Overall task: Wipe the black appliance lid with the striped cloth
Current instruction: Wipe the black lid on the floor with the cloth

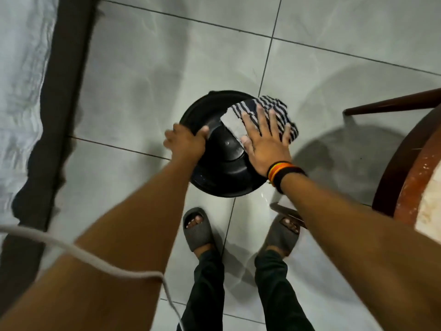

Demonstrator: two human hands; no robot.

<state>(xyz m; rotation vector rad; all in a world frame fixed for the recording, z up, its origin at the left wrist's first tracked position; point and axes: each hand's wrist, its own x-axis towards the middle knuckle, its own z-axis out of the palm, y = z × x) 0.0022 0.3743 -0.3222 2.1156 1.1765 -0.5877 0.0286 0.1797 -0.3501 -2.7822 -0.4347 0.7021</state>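
Note:
The round black appliance lid (pixel 222 163) is held up over the tiled floor at the centre of the view. My left hand (pixel 187 140) grips its left rim, thumb on top. The striped cloth (pixel 267 107), dark blue and white with a grey patch, lies across the lid's upper right part. My right hand (pixel 265 139) presses flat on the cloth with fingers spread. A striped band sits on that wrist.
A round wooden table (pixel 410 177) with a dark rim stands at the right. A mattress with a pale sheet (pixel 21 91) and dark edge runs along the left. A white cord (pixel 71 249) crosses my left forearm. My feet in grey slippers (pixel 198 228) stand on grey tiles below the lid.

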